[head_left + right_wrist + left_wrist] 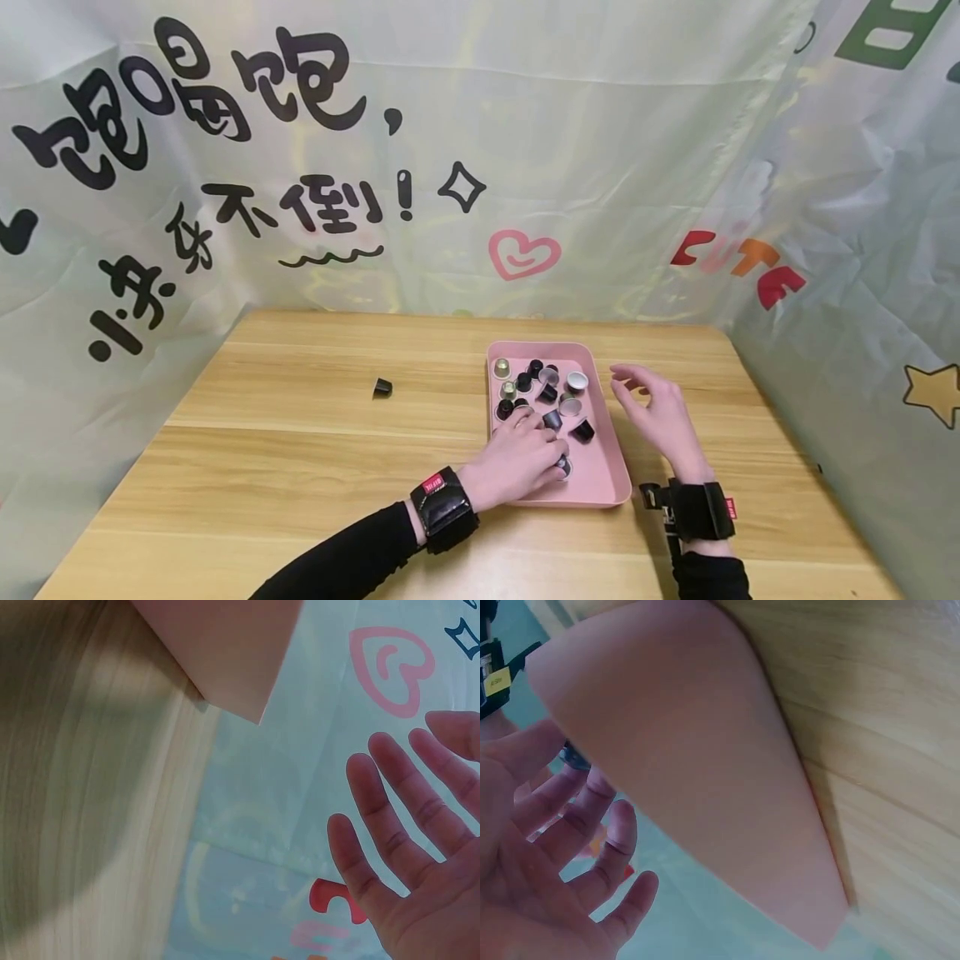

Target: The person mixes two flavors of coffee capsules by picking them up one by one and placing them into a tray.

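A pink tray (600, 492) holds several coffee capsules, dark, silver and pale gold. My left hand (517, 458) reaches over its near left rim. Thumb and index finger pinch a dark capsule (564, 467) low over the tray floor. The left wrist view shows this capsule (574, 756) partly hidden by the fingers and tray wall. To the right of the tray, my right hand (663, 412) hovers above the table with fingers loosely bent, holding nothing. In the right wrist view those fingers (386, 817) are spread apart.
One black capsule (383, 388) lies on the wooden table (300, 450), left of the tray. Inside the tray, a black capsule (582, 431) lies on its side and a white-topped one (577, 382) sits by the right wall. Printed cloth (600, 167) hangs behind the table.
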`<state>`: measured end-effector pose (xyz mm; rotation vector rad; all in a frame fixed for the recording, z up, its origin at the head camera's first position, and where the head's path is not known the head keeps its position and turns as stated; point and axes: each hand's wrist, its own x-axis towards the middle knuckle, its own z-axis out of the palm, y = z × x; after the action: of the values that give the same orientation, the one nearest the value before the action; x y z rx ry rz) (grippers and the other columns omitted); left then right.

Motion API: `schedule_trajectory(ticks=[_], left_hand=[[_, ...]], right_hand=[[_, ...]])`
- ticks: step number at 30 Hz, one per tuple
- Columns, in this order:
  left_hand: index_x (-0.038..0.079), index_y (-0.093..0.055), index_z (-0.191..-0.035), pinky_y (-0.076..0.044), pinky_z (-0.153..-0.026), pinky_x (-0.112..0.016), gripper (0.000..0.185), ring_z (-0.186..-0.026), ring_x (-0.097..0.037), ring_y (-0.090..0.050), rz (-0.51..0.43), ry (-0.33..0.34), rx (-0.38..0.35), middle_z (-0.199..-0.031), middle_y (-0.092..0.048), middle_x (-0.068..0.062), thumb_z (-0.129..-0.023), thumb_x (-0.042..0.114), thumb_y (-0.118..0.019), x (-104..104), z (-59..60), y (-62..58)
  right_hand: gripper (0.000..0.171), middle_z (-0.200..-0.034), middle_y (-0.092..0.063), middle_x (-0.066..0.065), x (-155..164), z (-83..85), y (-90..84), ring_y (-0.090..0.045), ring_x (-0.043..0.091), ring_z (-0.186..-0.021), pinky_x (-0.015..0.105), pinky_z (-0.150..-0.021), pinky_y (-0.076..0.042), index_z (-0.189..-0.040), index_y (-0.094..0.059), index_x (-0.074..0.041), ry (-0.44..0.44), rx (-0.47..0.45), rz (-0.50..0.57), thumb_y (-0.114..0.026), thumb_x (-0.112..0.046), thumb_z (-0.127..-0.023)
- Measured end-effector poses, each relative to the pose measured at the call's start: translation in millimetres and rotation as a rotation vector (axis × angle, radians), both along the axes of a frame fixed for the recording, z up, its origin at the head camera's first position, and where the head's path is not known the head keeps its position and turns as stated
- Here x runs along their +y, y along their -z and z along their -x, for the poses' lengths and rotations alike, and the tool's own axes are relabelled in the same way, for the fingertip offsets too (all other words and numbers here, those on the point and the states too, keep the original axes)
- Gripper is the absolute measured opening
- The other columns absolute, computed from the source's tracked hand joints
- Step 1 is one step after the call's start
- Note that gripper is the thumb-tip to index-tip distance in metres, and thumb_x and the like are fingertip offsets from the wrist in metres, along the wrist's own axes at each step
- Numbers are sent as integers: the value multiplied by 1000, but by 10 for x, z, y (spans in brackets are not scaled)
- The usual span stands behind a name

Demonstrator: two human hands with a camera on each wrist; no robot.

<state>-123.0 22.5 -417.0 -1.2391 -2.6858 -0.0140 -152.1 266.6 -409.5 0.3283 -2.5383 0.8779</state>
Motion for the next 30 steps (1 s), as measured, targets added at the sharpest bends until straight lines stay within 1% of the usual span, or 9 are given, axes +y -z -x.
schedule_trajectory(ticks=[4, 8, 11, 15, 21, 23, 25, 27, 30], left_hand=[[32, -69, -115, -41, -113, -40, 31, -123, -17, -59, 4, -13, 5, -118, -73, 12, -94, 53, -62, -2, 15, 40], [32, -70, -109, -42, -110, -39, 26, -113, -14, -60, -34, -15, -20, -110, -73, 13, -93, 52, -62, -14, 33, 49], [32, -70, -106, -43, -108, -37, 21, -107, -12, -60, -79, -12, -38, -106, -73, 15, -94, 49, -63, -41, 44, 28], [32, -71, -112, -44, -107, -37, 23, -107, -12, -61, -139, -16, -53, -110, -74, 14, -96, 44, -62, -121, 45, -35], [25, -69, -122, -43, -112, -44, 31, -112, -15, -60, -224, -83, -133, -119, -72, 6, -99, 43, -59, -333, 67, -100], [23, -68, -123, -43, -112, -45, 32, -112, -16, -60, -262, -108, -169, -121, -72, 4, -98, 42, -61, -421, 80, -114], [20, -68, -124, -44, -111, -48, 33, -112, -18, -60, -315, -130, -208, -120, -72, 0, -97, 38, -63, -513, 98, -131], [18, -67, -124, -46, -109, -49, 33, -112, -20, -61, -363, -159, -231, -118, -73, -2, -96, 36, -65, -614, 116, -140], [15, -67, -123, -49, -104, -51, 32, -112, -24, -62, -437, -206, -249, -115, -73, -6, -94, 31, -68, -775, 155, -127]], right_hand=[[25, -108, -75, 14, -4, 4, -2, -65, 27, -91, 28, -75, -46, -121, -69, -3, -2, 2, -2, -63, -11, -98], [25, -109, -75, 14, -10, 8, -2, -66, 28, -91, 30, -76, -45, -121, -69, -3, -3, 3, -5, -63, -11, -98], [25, -110, -75, 15, -15, 7, -5, -66, 28, -91, 33, -76, -47, -121, -69, -3, -5, -7, -5, -63, -11, -98], [26, -111, -75, 15, -27, 2, -12, -66, 29, -92, 36, -74, -49, -122, -69, -3, -10, -19, 0, -63, -12, -98], [26, -111, -74, 15, -70, -7, -36, -66, 28, -91, 39, -80, -52, -121, -69, -3, -24, -1, -1, -63, -11, -98], [26, -111, -74, 15, -89, -14, -56, -66, 27, -91, 37, -81, -51, -121, -69, -3, -29, 8, -5, -63, -10, -98], [26, -110, -74, 16, -108, -18, -78, -66, 28, -91, 33, -78, -51, -121, -69, -2, -36, 17, -11, -64, -9, -97], [25, -109, -74, 16, -128, -21, -100, -67, 28, -91, 28, -76, -48, -120, -69, -2, -43, 26, -15, -66, -9, -96], [25, -108, -75, 16, -152, -22, -124, -68, 29, -90, 27, -74, -47, -118, -70, -2, -54, 39, -16, -67, -8, -95]])
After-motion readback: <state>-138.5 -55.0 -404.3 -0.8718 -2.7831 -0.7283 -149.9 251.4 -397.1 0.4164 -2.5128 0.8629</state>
